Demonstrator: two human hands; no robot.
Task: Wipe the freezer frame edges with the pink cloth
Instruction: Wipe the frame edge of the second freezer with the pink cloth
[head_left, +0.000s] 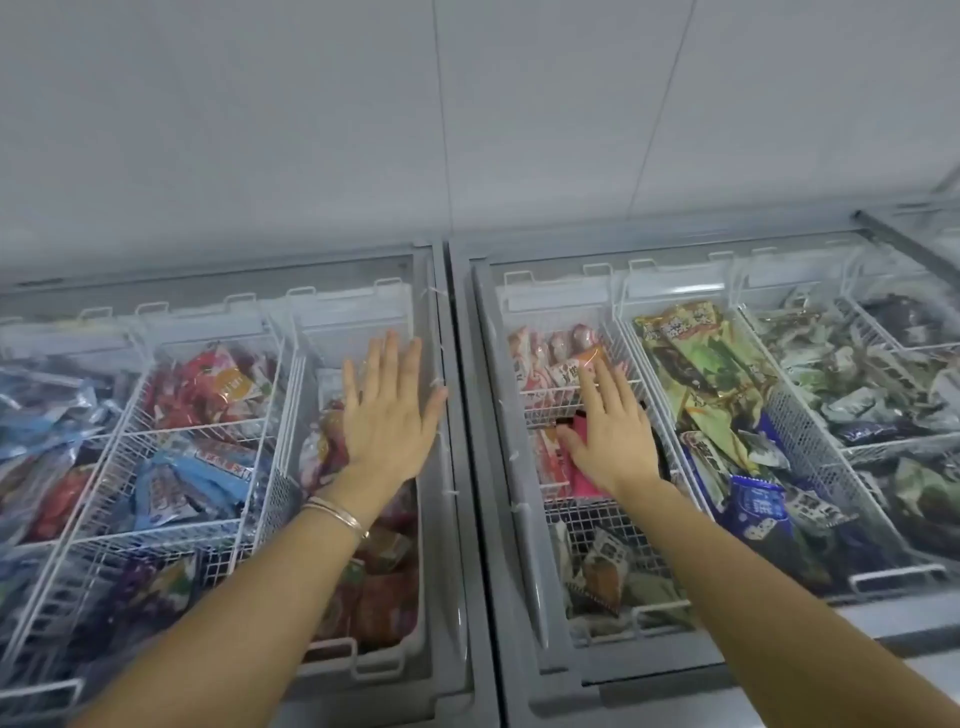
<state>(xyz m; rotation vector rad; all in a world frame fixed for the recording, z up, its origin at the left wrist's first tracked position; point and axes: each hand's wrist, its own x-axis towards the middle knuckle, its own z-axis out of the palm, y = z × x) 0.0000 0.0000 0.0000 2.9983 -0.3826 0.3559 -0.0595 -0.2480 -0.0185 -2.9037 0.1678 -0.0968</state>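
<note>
Two chest freezers stand side by side, and their grey frame edges (464, 519) meet in the middle. My right hand (610, 431) lies flat on the right freezer's top near its left edge. The pink cloth (584, 475) is pressed under its palm, with only a strip showing by the thumb. My left hand (387, 410) rests flat on the left freezer's glass lid (415, 597), fingers spread, close to its right edge. It holds nothing. A bracelet sits on the left wrist.
White wire baskets (171, 431) full of wrapped frozen treats fill both freezers. A third freezer's corner (914, 223) shows at the far right. A pale wall (467, 130) rises right behind the freezers.
</note>
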